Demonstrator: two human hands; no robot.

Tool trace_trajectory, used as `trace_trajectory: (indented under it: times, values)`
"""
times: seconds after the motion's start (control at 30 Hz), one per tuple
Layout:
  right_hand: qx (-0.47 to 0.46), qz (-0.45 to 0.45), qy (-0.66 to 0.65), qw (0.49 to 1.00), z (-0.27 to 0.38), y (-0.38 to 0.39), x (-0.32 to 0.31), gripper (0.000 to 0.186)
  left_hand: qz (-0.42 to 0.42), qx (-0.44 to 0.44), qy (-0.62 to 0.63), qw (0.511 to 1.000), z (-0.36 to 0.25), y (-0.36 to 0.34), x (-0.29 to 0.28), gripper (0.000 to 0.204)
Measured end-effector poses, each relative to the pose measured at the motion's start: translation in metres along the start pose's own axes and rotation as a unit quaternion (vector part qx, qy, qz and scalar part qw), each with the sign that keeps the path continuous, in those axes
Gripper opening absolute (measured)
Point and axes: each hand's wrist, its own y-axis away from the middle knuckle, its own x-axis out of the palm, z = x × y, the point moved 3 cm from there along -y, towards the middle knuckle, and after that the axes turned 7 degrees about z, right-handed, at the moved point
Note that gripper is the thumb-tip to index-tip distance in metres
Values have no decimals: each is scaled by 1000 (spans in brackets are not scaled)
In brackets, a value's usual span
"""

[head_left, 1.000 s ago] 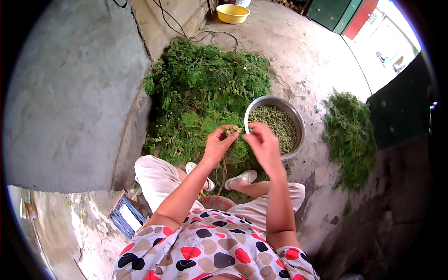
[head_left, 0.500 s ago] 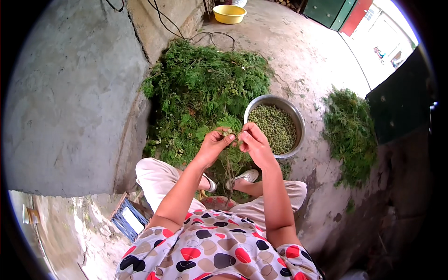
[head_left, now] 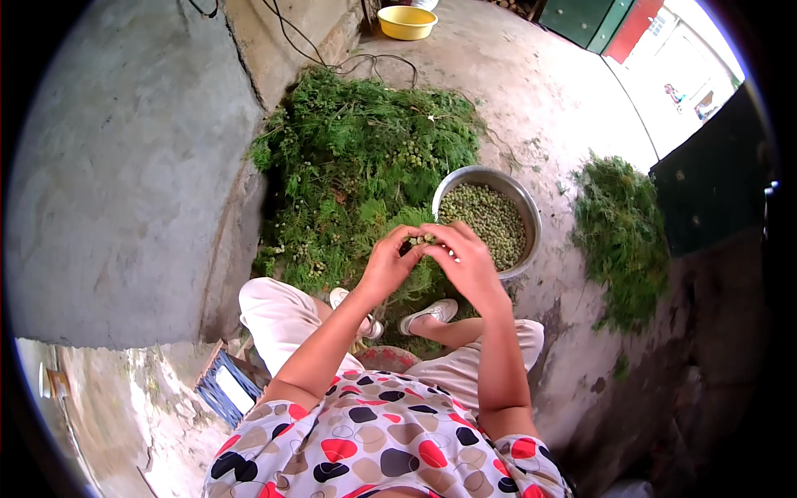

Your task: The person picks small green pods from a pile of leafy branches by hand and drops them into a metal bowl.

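Note:
My left hand and my right hand meet between the pile of cut evergreen branches and the metal basin. Fingers of both hands curl round a small cluster of round green cones, partly hidden by them. My right fingertips overlap my left ones at the top of the cluster. In the basin, just beyond my right hand, lie many loose green cones. The branch pile, with cones still among its foliage, spreads in front of my knees and beyond both hands.
A smaller heap of green branches lies on the concrete floor at right, beside a dark green door panel. At the back stand a yellow basin and black cables. A grey concrete block borders the left.
My right hand has moved over the cluster and now overlaps my left fingers. The long stem that hung below my hands no longer shows. My left foot has shifted.

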Motion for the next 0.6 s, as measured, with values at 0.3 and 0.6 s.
trace_trajectory:
  times: [0.3,0.6]
  values:
    - [108,37,-270,956,-33,-3,24,11,39,-1,6,999,-8,-4,-11,14]
    - [78,-188,61,977,-65,-1,-35,25,79,-126,143,978,19,-3,-5,22]
